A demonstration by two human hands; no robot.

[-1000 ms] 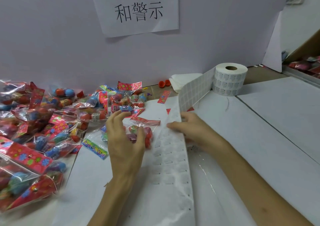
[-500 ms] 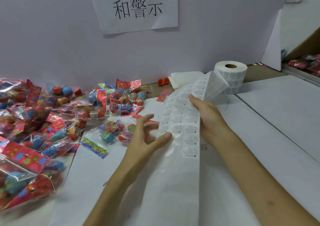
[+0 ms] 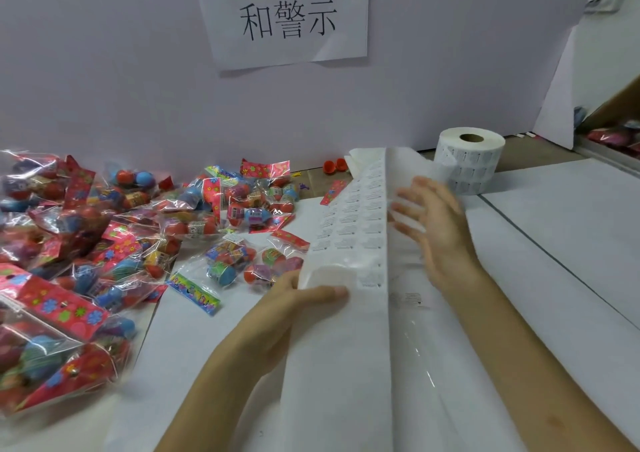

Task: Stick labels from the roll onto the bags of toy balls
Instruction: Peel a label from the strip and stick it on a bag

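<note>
You are at the step of taking a label: your left hand (image 3: 277, 313) pinches the strip (image 3: 356, 216) that runs from the roll (image 3: 471, 164) toward you, and your right hand (image 3: 443, 240), just in front of the roll, has its fingers (image 3: 412, 209) straight and spread, holding nothing. The bags (image 3: 104, 243) lie on the bench (image 3: 554, 230) left of the roll. Next, I think, the right fingers must peel one label and press it on the closest bag (image 3: 235, 264).

White-papered table (image 3: 561, 250), label strip (image 3: 339, 382) trailed along it from the thumb of the left hand (image 3: 273, 313), roll of labels (image 3: 469, 164) stood just beyond the fingertips (image 3: 403, 205) of the right hand (image 3: 440, 237), heaped bags of toy balls (image 3: 86, 243) lay left of the left fingers, two orange caps (image 3: 334, 166) beyond.
</note>
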